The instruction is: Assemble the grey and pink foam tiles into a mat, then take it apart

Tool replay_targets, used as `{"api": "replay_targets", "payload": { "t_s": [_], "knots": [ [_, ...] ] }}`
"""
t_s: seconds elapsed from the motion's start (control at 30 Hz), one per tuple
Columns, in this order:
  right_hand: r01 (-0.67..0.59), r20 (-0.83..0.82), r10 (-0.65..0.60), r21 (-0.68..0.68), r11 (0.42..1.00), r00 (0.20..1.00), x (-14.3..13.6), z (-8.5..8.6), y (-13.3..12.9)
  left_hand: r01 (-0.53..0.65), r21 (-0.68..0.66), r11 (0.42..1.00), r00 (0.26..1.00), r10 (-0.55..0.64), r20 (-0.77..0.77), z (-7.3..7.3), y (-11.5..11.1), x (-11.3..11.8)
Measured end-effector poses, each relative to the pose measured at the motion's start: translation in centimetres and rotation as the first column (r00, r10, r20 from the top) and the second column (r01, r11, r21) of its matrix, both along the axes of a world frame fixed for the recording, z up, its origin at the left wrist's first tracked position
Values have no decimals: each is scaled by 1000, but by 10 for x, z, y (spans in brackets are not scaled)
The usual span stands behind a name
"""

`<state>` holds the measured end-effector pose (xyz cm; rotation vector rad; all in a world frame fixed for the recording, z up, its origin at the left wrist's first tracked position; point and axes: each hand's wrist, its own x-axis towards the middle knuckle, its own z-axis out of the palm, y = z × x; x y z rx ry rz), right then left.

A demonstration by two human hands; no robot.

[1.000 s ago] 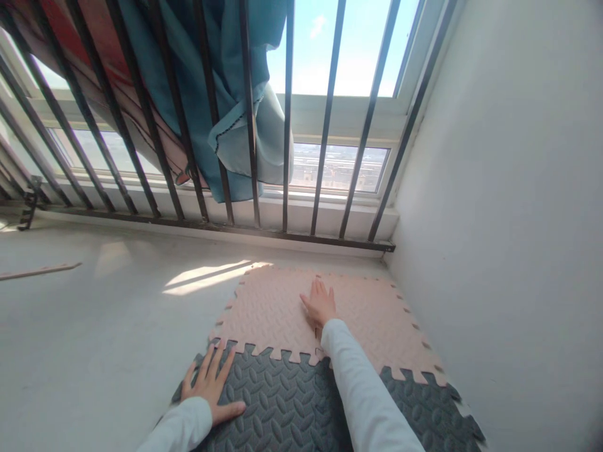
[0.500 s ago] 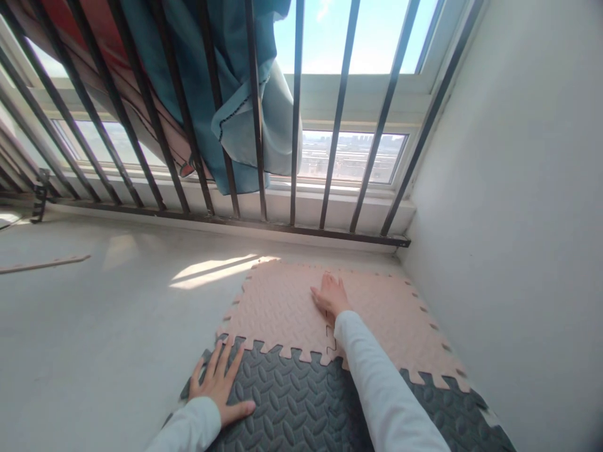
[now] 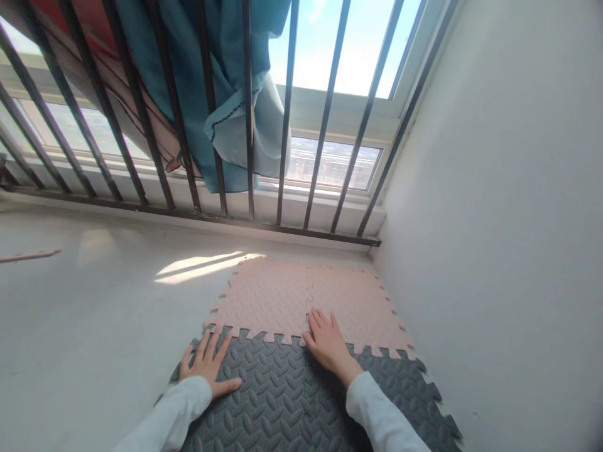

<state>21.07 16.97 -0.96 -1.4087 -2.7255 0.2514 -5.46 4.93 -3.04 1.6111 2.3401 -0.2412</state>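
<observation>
My left hand (image 3: 207, 363) lies spread on the left part of a dark grey foam mat (image 3: 273, 395), its fingertips near the toothed joint. My right hand (image 3: 326, 342) rests with fingers stretched where two pink foam mats meet: the left pink foam mat (image 3: 268, 295) and the right pink foam mat (image 3: 353, 301). Their shared seam runs away from me, and its near end is partly covered by the right hand. The pink teeth interlock with the grey edge along the front. Neither hand grips anything.
A dark metal railing (image 3: 264, 226) stands along the window, with blue and red cloth (image 3: 188, 94) hanging behind its bars. A white wall (image 3: 494, 238) rises at the right. A thin strip (image 3: 31, 256) lies on the pale floor (image 3: 94, 351) at the left.
My right hand has drawn back toward me along the seam, from the middle of the pink mats to their near edge. My left hand stays spread on the grey mat. The view has shifted slightly.
</observation>
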Motion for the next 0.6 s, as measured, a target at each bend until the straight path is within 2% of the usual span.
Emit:
{"api": "replay_targets", "payload": {
  "t_s": [0.13,0.37,0.6],
  "knots": [
    [50,-1,-50,8,999,999,-4,-1,-2,1,-9,1000,1000,-1,10,6,1,2],
    [53,-5,-53,-56,997,999,-5,12,2,-16,-63,998,1000,14,-21,22,1,8],
    [52,-18,-51,44,998,999,7,13,-17,-2,2,1000,1000,2,-22,15,0,5]
  ]
}}
